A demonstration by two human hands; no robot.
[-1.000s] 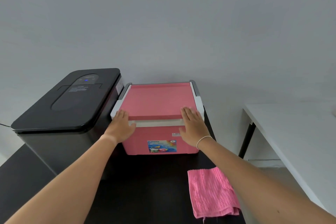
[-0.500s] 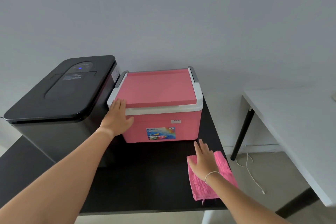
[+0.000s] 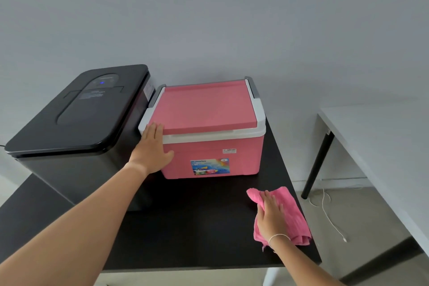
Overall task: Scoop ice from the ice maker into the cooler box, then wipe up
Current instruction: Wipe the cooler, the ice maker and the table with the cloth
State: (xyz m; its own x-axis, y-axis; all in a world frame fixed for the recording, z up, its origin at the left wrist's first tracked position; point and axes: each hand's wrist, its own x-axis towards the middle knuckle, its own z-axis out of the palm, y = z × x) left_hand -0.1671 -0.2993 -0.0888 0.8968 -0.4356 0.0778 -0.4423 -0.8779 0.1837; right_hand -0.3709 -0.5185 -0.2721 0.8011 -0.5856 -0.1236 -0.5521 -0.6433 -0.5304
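Note:
A pink cooler box with a white rim stands on the black table, its pink lid closed. To its left is the black ice maker, lid down, a small blue light on top. My left hand lies flat against the cooler's front left corner, fingers together. A pink cloth lies near the table's right front edge. My right hand presses down on the cloth, fingers spread, with the cloth bunched a little under it. No scoop or ice is in view.
A white table with a black leg stands to the right, across a gap. A white cable trails on the floor in that gap. A grey wall is close behind both machines.
My right hand left the cooler lid, dropped to the pink cloth and now presses on it; the cloth has shifted and bunched. My left hand stays on the cooler's left corner.

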